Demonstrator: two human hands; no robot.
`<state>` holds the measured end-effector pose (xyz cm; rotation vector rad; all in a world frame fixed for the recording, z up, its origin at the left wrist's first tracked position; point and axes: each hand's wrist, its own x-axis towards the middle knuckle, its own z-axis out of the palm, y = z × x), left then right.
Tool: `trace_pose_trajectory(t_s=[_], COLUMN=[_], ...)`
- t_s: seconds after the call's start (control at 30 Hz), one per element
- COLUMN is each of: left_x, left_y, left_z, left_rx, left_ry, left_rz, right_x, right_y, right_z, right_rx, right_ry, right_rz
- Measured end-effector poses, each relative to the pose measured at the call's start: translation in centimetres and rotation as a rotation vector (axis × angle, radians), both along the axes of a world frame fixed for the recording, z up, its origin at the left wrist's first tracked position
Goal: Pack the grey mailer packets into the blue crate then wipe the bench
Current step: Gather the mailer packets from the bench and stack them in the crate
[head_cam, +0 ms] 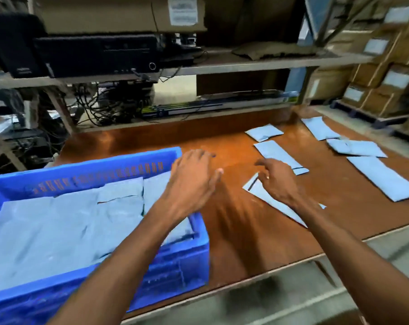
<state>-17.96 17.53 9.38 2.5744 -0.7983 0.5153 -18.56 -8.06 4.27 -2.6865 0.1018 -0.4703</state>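
Grey mailer packets [281, 154], flat and rectangular (several in ribbed blue crate [86, 167]), hands [193, 177] spread, empty.

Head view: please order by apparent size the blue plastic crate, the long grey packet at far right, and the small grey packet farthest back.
1. Blue plastic crate, though nearest.
2. Long grey packet.
3. Small grey packet, farther away.

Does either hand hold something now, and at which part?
The left hand is open and empty. The right hand lies over a grey packet; a grip cannot be told.
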Motion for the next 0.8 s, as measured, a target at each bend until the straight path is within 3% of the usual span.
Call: trace_pose_trajectory(t_s=[0.1, 0.17, 0.27, 0.4, 0.5, 0.67, 0.8], left_x=[-1.0, -1.3, -0.9, 1.0, 1.6, 1.5, 2.6], left_y=[-9.2, -14.2, -19.5, -22.8, -24.2, -25.9, -24.1], left_z=[-2.0, -4.5, -9.2, -13.9, -16.1, -17.8, -18.2], left_rx=[0.091, 0.157, 0.221, 0.276, 0.321, 0.375, 0.437], left_ry=[0.075, 0.2, 0.4, 0.583, 0.667, 0.576, 0.543], left_rz=[-0.03, -0.04, -0.063, 0.024, 0.16, 0.287, 0.27], right_x=[-2.1, -3.8, -5.4, -6.4, -4.5, 4.7, 11.4], right_y=[-7.7, -11.0, -13.8, -12.6, -14.1, -19.2, -21.5], right_z=[-5.1, -6.8, -8.7, -7.4, -6.2, -6.4, -9.1], right_rx=[-0.009, -0.039, -0.232, -0.19, -0.147, -0.109, -0.245], right_ry=[0.109, 0.365, 0.512, 0.49, 0.406, 0.316, 0.492], right_rz=[-0.115, -0.156, -0.042, 0.125, 0.125, 0.027, 0.036])
